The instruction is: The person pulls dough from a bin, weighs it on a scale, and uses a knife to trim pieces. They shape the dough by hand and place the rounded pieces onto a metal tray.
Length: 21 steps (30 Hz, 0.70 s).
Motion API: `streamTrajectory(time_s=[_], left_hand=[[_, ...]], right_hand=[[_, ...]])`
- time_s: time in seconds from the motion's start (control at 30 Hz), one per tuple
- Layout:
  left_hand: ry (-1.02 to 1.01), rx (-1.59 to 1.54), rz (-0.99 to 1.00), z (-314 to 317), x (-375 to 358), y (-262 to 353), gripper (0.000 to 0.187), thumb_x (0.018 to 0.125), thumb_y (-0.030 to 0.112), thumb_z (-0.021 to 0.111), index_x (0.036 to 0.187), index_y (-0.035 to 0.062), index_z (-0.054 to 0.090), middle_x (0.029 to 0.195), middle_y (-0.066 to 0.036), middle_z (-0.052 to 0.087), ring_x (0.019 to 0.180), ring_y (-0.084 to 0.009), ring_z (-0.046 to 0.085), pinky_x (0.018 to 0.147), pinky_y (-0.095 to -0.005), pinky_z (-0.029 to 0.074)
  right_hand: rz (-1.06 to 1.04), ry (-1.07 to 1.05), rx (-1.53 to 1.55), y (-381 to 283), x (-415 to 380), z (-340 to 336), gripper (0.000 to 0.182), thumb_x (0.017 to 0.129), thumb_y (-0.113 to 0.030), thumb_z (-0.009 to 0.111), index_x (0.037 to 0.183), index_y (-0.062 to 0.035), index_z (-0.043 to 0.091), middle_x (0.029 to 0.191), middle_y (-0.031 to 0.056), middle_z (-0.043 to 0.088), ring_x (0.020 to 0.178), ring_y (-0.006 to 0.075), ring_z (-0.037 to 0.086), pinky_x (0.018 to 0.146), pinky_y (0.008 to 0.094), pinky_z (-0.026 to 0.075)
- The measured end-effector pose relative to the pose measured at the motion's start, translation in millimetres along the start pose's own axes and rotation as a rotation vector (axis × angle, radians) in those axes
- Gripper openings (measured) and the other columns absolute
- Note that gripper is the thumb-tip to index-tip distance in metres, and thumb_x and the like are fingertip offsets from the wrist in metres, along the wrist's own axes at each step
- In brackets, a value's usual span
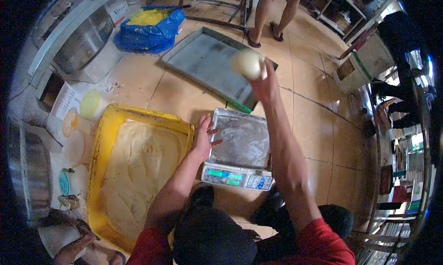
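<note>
My right hand (266, 83) is stretched out over the near right part of a large metal tray (198, 64), its fingers round a pale ball of dough (248, 65) blurred by motion. With fingers spread, my left hand (204, 138) is at the left edge of a digital scale (240, 142); nothing is in it. The scale's metal pan is bare and dusted with flour, and its green displays are lit. To the left stands a yellow tub (98, 172) that holds a wide mass of soft dough (143, 168).
A blue plastic bag (152, 36) with yellow stuff inside stands at the back left. Plastic tubs (76, 140) and a steel mixer bowl (80, 41) line the left side. Another person's legs (272, 13) are beyond the tray, and another person's arm (76, 244) shows at the lower left.
</note>
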<state>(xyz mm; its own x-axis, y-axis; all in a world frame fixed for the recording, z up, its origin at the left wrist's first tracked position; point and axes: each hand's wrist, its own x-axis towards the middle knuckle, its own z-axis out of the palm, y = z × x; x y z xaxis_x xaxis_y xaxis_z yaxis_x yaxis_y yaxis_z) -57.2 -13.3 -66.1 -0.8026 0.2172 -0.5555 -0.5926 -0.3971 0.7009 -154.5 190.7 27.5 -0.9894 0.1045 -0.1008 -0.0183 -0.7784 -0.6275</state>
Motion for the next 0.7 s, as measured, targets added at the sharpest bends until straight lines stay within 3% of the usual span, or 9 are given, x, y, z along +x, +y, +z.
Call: streamTrajectory(time_s=[0.07,0.1,0.17,0.23,0.27,0.37,0.5,0.57,0.7], left_hand=[[-0.072,-0.031,0.001,5,-3,2,0.064,0.086,0.05,0.05,0.137,0.0202,0.025,0.124,-0.008,0.042,0.102,-0.0221,0.048,0.077,-0.0448,0.047],[-0.079,-0.031,0.007,6,-6,6,0.064,0.086,0.05,0.05,0.137,0.0202,0.025,0.124,-0.008,0.042,0.102,-0.0221,0.048,0.077,-0.0448,0.047],[-0.134,-0.014,0.065,5,-10,13,0.062,0.087,0.049,0.048,0.137,0.0211,0.025,0.124,-0.008,0.043,0.102,-0.0213,0.049,0.076,-0.0438,0.047],[-0.126,0.004,0.069,-2,-14,20,0.062,0.087,0.049,0.047,0.138,0.0204,0.026,0.124,-0.009,0.045,0.101,-0.0211,0.05,0.077,-0.0425,0.046],[-0.162,-0.005,0.072,-9,-16,21,0.063,0.086,0.049,0.05,0.136,0.0202,0.027,0.121,-0.008,0.046,0.1,-0.0199,0.05,0.077,-0.0407,0.045],[-0.175,-0.015,0.055,-16,-26,24,0.06,0.085,0.049,0.051,0.134,0.0199,0.032,0.112,-0.006,0.053,0.094,-0.018,0.052,0.079,-0.0376,0.044],[-0.205,0.001,0.073,-22,-32,33,0.053,0.088,0.046,0.047,0.13,0.0155,0.04,0.105,-0.007,0.058,0.09,-0.0167,0.054,0.08,-0.0352,0.044],[-0.208,0.006,0.109,-24,-39,41,0.051,0.088,0.046,0.046,0.128,0.0133,0.042,0.103,-0.008,0.059,0.09,-0.0164,0.055,0.08,-0.0343,0.044],[-0.191,0.034,0.169,-35,-42,62,0.049,0.089,0.043,0.046,0.124,0.0089,0.046,0.103,-0.01,0.059,0.09,-0.0165,0.055,0.081,-0.0329,0.044]], right_hand=[[0.048,0.039,0.105,-7,22,-3,0.046,0.085,-0.029,0.059,0.122,-0.0041,0.046,0.116,0.0163,0.055,0.108,0.0275,0.054,0.087,0.0419,0.049],[-0.116,-0.001,-0.269,6,40,-41,0.046,0.084,-0.029,0.061,0.119,-0.0024,0.047,0.109,0.0172,0.057,0.103,0.0301,0.056,0.084,0.0405,0.05],[-0.597,0.067,-1.673,14,33,-80,0.037,0.082,-0.027,0.062,0.104,0.0014,0.053,0.085,0.0145,0.061,0.084,0.0328,0.062,0.072,0.0378,0.054],[-0.008,0.31,-0.568,23,-6,-93,0.022,0.082,-0.022,0.058,0.09,-0.002,0.053,0.072,0.0082,0.055,0.071,0.0266,0.062,0.063,0.0411,0.055],[0.037,0.509,-0.544,33,-26,-96,0.026,0.082,-0.02,0.058,0.1,-0.0018,0.052,0.079,0.008,0.056,0.071,0.0251,0.061,0.06,0.0395,0.055],[0.043,0.627,-0.602,47,-60,-135,0.035,0.081,-0.018,0.059,0.11,-0.0019,0.05,0.087,0.0091,0.057,0.071,0.0239,0.061,0.058,0.0374,0.054],[0.096,0.637,-1.177,45,-58,-173,0.037,0.077,-0.017,0.06,0.11,-0.0019,0.055,0.082,0.0122,0.062,0.072,0.027,0.062,0.064,0.0359,0.053],[-0.092,0.543,-1.704,44,-49,-182,0.036,0.074,-0.017,0.06,0.106,-0.0012,0.058,0.088,0.0188,0.065,0.08,0.0306,0.064,0.073,0.036,0.052],[0.131,0.54,-1.963,47,-18,-175,0.039,0.077,-0.023,0.056,0.109,-0.0017,0.058,0.102,0.0221,0.062,0.097,0.033,0.061,0.083,0.038,0.048]])
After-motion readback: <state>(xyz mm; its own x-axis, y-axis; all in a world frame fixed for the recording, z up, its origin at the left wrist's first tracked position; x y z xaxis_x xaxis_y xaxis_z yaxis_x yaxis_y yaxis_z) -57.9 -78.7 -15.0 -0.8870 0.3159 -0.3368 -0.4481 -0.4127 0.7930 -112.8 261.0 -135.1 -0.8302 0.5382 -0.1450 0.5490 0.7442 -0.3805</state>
